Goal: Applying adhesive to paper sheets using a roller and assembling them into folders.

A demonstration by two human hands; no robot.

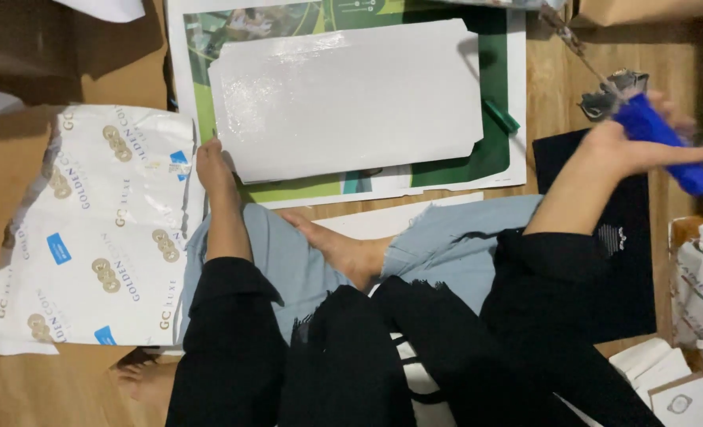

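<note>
While the person is sitting cross-legged on the wooden floor (19, 387), these lines are running from the body outward.

Lap: black sleeves and pale blue frayed trousers are filling the near middle, with one bare foot (343, 249) lying between the knees and another foot (142, 379) showing at the lower left.

Near left: a large crumpled white wrapping paper (90, 229) with gold roundels and small blue labels is lying flat on the floor, just beside the left arm.

Near right: a black flat sheet (628, 261) is lying under the right forearm, and white packets (695, 292) and small white cards (668, 387) are crowding the lower right corner.

Left hand (211, 170): it is lying flat, fingers narrow and together, pressing on the near left corner of the glossy white sheet (343, 99); it is holding nothing.

White sheet: it is lying straight ahead on a green and white printed poster (494, 150), well apart from the right hand.

In the way: a small green marker-like piece (500, 116) is lying on the poster just beside the sheet's right edge.

Right hand (632, 146): it is raised to the right, wrapped around a blue handle (668, 142) that is blurring with motion; the fingers are closed on it.

Far right: a grey metal part (611, 95) is sitting at the blue handle's upper end; whether the two are joined I cannot tell.

Far edge: brown cardboard (644, 9) is lying at the top right.
</note>
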